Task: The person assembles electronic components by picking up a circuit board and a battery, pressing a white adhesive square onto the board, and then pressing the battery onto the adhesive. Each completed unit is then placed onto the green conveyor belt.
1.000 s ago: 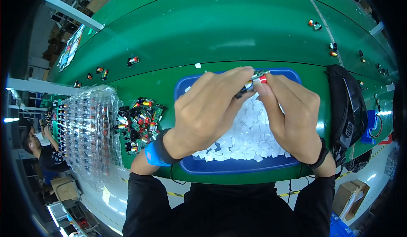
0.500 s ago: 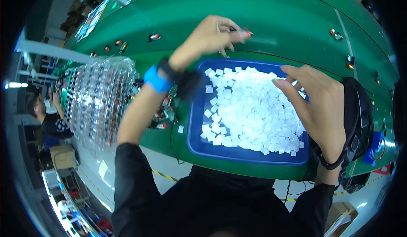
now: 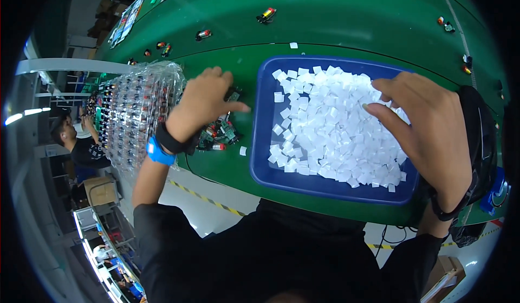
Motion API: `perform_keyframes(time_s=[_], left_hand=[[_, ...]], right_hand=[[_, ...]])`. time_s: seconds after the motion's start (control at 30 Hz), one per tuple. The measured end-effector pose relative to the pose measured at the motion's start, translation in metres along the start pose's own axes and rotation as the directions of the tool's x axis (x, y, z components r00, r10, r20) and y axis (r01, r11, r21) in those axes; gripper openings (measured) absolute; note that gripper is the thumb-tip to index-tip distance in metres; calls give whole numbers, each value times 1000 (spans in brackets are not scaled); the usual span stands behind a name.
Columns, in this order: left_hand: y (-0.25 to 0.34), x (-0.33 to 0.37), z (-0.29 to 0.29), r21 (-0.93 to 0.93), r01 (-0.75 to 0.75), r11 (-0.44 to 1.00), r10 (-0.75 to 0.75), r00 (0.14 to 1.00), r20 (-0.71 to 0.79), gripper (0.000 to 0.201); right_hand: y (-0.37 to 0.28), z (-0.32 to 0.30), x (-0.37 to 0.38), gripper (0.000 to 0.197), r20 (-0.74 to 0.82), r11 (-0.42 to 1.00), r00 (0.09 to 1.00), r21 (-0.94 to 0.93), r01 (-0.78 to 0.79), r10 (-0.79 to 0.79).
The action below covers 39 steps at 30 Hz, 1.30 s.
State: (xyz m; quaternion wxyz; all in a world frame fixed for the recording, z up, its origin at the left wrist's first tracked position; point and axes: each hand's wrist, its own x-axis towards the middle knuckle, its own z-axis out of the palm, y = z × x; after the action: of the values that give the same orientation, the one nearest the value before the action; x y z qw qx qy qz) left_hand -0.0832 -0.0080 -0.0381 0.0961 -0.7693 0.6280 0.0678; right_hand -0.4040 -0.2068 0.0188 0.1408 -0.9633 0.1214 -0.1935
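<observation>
While the left hand (image 3: 203, 100) hung over the heap of small circuit-board assemblies (image 3: 222, 133) on the green bench (image 3: 227, 167), its thumb stood well away from the fingers (whether these touched a board was hidden). The right hand (image 3: 428, 124), thumb and forefinger apart, hovered above the small white squares (image 3: 336, 129) in the blue tray (image 3: 262, 129).

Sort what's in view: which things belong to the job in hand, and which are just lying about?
Likely in the work:
small circuit assemblies, piled by the left hand
white squares
blue tray, near the right hand

Likely just lying about:
black bag
cardboard box, lower right
</observation>
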Motion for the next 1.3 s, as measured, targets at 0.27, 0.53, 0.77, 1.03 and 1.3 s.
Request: perform_keyframes(time_s=[0.27, 0.53, 0.77, 1.03, 1.3], left_hand=[[22, 3, -31, -595, -44, 802, -125, 963, -240, 31], [140, 26, -69, -953, -252, -169, -121, 965, -233, 34], [149, 42, -64, -853, -466, -233, -26, 880, -474, 38], [129, 53, -64, -915, -404, 13, 69, 913, -402, 38], [126, 55, -63, -904, -422, 66, 115, 903, -413, 45]], right_hand=[[-4, 7, 2, 24, -39, 995, 999, 101, 1, 3], [-22, 7, 12, 32, -297, 908, 954, 408, 93, 36], [-3, 4, 8, 29, -463, 984, 869, -43, 175, -175], [-3, 9, 11, 20, -299, 912, 937, 407, -47, 182], [7, 0, 15, 8, 98, 353, 852, 881, -315, 514]])
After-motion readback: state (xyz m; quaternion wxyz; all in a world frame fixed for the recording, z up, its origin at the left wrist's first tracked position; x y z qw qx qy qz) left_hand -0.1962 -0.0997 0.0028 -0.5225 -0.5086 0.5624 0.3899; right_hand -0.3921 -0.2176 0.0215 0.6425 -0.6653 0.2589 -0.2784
